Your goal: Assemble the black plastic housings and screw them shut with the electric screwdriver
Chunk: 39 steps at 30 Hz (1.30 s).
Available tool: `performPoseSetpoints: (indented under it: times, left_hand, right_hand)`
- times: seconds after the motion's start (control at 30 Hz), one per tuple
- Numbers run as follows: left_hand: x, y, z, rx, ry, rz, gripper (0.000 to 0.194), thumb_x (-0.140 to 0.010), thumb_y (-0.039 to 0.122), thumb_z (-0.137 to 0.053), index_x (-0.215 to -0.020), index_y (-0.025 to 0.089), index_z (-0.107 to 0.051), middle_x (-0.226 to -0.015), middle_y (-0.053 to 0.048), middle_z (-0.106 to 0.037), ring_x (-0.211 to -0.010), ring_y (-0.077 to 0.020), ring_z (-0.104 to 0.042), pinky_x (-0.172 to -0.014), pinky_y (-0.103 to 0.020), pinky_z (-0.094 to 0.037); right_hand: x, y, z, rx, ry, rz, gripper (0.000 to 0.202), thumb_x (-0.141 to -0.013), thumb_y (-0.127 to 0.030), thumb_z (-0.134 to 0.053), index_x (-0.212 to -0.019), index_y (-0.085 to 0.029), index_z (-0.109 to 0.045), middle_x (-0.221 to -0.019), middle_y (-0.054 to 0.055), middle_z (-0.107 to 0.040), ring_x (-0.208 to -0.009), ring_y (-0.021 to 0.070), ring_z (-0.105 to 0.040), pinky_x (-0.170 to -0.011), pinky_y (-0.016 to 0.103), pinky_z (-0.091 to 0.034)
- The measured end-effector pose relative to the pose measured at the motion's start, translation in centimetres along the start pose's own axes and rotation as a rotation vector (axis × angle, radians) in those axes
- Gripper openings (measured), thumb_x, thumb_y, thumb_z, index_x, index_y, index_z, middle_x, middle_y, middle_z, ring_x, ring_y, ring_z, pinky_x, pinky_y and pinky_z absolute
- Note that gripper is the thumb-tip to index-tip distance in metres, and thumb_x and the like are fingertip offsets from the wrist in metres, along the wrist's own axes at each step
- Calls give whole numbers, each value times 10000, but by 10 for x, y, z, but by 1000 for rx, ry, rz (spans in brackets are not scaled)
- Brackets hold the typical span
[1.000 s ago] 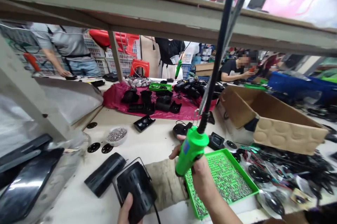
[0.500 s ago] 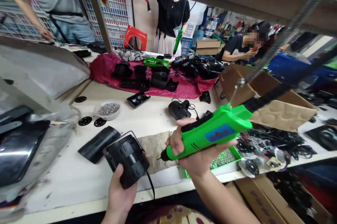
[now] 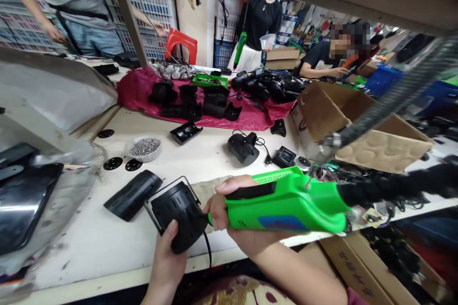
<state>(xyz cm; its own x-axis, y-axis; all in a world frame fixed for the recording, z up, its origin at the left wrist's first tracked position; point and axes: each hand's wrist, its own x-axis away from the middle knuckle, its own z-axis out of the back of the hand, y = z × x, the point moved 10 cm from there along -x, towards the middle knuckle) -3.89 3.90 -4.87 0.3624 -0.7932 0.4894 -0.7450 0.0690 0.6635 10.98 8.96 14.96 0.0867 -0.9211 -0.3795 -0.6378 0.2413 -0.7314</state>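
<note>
Head view: green electric screwdriver [image 3: 282,216] aimed leftward at black plastic housing [image 3: 181,221]

The black plastic housing is raised over the near edge of the table [image 3: 82,243], in the left hand [image 3: 167,259]. That hand's fingers are closed on it: the thumb presses its near face, while the others are mostly hidden behind. A thin metal bracket [image 3: 152,217] frames its far side, and a black cable [image 3: 208,250] hangs from its lower right.

The right hand [image 3: 248,240] grips the green electric screwdriver, fingers wrapped about its front end. Its long axis runs nearly level across the view, nose to the left, a black corrugated sleeve [image 3: 390,188] trailing right. The housing lies directly left of the right fingers, and the nose reaches its right edge; the contact there is too dark to tell whether the bit is seated. The left hand is the nearer to the housing, the right just beside it.

Just left of the held piece, a black half-round shell [image 3: 133,195] lies diagonally on the table. Beyond it stands a clear bowl [image 3: 145,158] of small metal parts.
</note>
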Motion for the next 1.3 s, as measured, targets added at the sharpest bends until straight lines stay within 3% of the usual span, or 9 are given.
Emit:
performPoseSetpoints:
  times: [0.17, 0.47, 0.57, 0.83, 1.03, 1.2, 1.3]
  left_hand:
    - [-2, 0, -3, -77, -22, -66, 493, -586, 437, -821, -998, 194, -702, -989, -19, -739, -1046, -257, -631, -896, -330, -488]
    - [3, 2, -10, -107, 13, -107, 644, -644, 397, -810, -1234, 243, -602, -1127, -33, -702, -1086, -248, -619, -927, -334, -470]
    - [5, 3, -11, -122, 23, -122, 632, -666, 397, -795, -1239, 227, -589, -1153, -51, -687, -1109, -254, -604, -958, -354, -449]
    - [5, 0, -5, -97, -2, -110, 598, -626, 411, -810, -1166, 224, -634, -1057, -24, -710, -1081, -255, -611, -950, -342, -447]
    - [2, -3, -1, -79, -5, -49, 556, -603, 449, -801, -1096, 230, -666, -1041, 2, -712, -1169, -250, -546, -943, -304, -425]
    - [6, 2, -7, -98, -24, -88, 561, -614, 450, -805, -1110, 229, -663, -1062, 3, -708, -1125, -240, -572, -907, -291, -444]
    - [8, 5, -12, -113, -24, -134, 581, -584, 429, -838, -1106, 242, -662, -1072, 14, -700, -1097, -225, -587, -891, -271, -452]
  right_hand:
    - [-2, 18, 2, 42, 9, -13, 861, -573, -964, -410, -895, -211, -677, -434, -39, -467, -361, 168, -429, -536, 382, -497]
    - [-4, 26, 1, 115, 18, 0, 830, -571, -951, -452, -833, -189, -654, -466, -28, -497, -359, 154, -438, -464, 341, -449]
    - [-4, 23, 5, 102, 51, 51, 818, -551, -967, -436, -795, -210, -626, -447, -45, -482, -355, 145, -447, -459, 321, -470]
    - [-2, 4, 13, 75, 83, 116, 836, -682, -941, -243, -860, -225, -635, -386, -75, -415, -313, 122, -394, -476, 303, -486]
    - [1, -13, 13, -14, 57, 186, 777, -765, -868, -274, -924, -225, -679, -420, -65, -432, -346, 121, -412, -511, 304, -484]
    - [3, -5, 14, -44, 55, 116, 799, -708, -905, -327, -917, -213, -667, -428, -54, -452, -351, 136, -417, -525, 345, -498]
    - [3, 12, 10, -52, 32, 32, 785, -616, -915, -467, -900, -213, -669, -466, -47, -485, -387, 136, -440, -558, 347, -496]
